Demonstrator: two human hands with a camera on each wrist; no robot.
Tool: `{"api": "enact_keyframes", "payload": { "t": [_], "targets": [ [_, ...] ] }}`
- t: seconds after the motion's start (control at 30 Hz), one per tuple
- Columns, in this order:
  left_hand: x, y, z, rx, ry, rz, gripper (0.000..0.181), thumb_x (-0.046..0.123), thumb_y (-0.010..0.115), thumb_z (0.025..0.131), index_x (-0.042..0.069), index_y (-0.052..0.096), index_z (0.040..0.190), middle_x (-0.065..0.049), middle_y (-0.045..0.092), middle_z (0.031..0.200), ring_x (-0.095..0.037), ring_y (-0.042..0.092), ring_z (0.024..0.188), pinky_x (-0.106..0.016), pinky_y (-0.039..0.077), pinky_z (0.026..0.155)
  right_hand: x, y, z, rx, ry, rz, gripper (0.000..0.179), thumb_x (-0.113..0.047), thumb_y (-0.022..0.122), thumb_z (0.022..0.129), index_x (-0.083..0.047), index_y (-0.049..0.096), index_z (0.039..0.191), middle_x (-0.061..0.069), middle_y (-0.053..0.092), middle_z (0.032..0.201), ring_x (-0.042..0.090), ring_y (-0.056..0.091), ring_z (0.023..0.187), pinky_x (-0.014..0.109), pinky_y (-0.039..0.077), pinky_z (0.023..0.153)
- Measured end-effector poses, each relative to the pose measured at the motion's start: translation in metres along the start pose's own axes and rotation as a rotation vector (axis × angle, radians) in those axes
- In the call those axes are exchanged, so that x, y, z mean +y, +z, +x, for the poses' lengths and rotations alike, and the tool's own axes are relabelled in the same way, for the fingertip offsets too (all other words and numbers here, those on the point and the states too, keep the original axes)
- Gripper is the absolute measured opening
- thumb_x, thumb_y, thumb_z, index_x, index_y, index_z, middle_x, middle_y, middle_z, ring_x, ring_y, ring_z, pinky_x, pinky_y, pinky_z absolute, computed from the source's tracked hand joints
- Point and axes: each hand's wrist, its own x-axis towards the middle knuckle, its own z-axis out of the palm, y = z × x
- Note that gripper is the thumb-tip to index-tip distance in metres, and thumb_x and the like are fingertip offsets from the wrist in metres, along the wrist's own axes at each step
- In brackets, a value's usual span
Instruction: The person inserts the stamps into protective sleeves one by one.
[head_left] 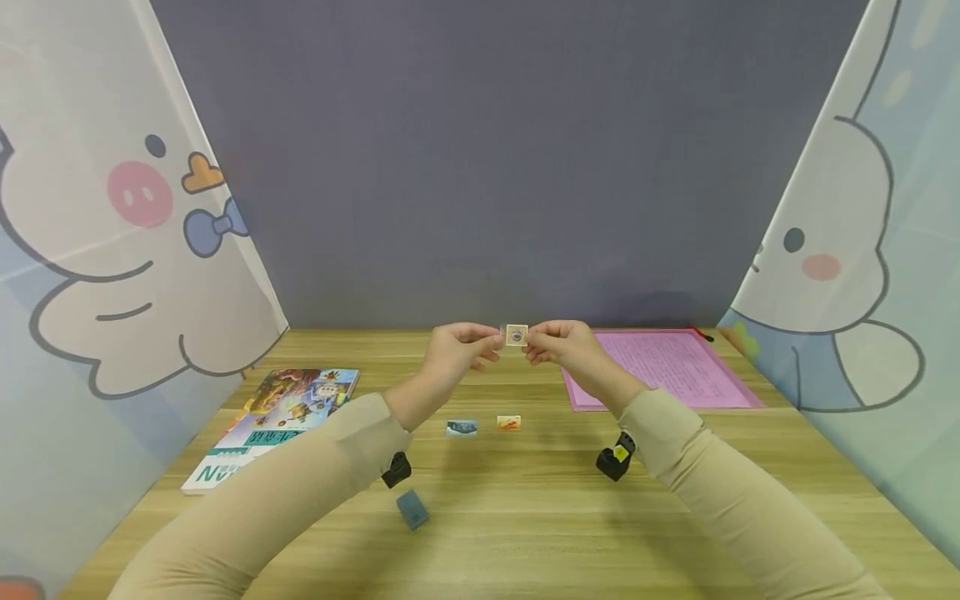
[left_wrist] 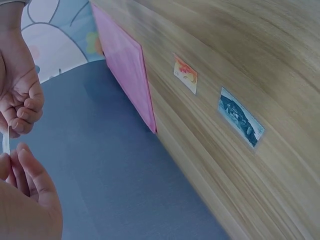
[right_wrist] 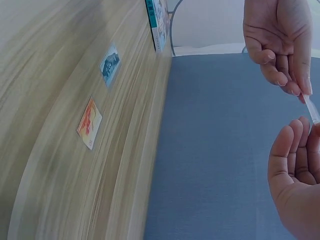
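Note:
Both hands hold up a small stamp (head_left: 517,335) in a clear sleeve, above the far part of the table. It has a pale border and a dark round picture. My left hand (head_left: 457,346) pinches its left edge between thumb and fingers, while my right hand (head_left: 561,340) pinches the right edge. From the wrists the sleeve (right_wrist: 312,109) shows nearly edge-on as a thin strip. Below the hands, two more stamps lie flat on the wood: a blue one (head_left: 461,427) and, to its right, an orange-red one (head_left: 508,422).
A colourful book (head_left: 288,417) lies on the left of the wooden table (head_left: 525,533). Nearer me sits a small dark grey-blue block (head_left: 412,509). A pink sheet or folder (head_left: 667,367) is at the back right. Behind stands a grey panel (head_left: 510,167), with cartoon-printed cloths at both sides.

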Motion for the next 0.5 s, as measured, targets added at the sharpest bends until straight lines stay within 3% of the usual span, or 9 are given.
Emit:
{"api": "enact_keyframes", "payload": {
  "t": [0.2,0.5],
  "targets": [
    [0.0029,0.0004,-0.0021,-0.019,-0.028,0.004,0.017,0.02,0.073,0.088,0.007,0.074,0.099,-0.008,0.075,0.095,-0.011,0.069,0.072,-0.031,0.059,0.068,0.0011,-0.0008,0.0001,-0.025,0.0,0.041,0.015,-0.012,0.06,0.096,0.002,0.063,0.098,0.0,0.067,0.082,0.012,0.065,0.076,0.03,0.058,0.08],
    [0.0065,-0.0017,-0.0054,-0.026,-0.005,0.002,0.016,0.018,0.072,0.089,0.005,0.074,0.098,-0.007,0.074,0.09,-0.011,0.067,0.07,-0.026,0.057,0.063,-0.0005,-0.0044,-0.0005,-0.033,-0.011,0.053,0.019,-0.012,0.062,0.095,0.004,0.064,0.104,-0.001,0.07,0.083,0.013,0.066,0.078,0.029,0.059,0.08]
  ]
}}
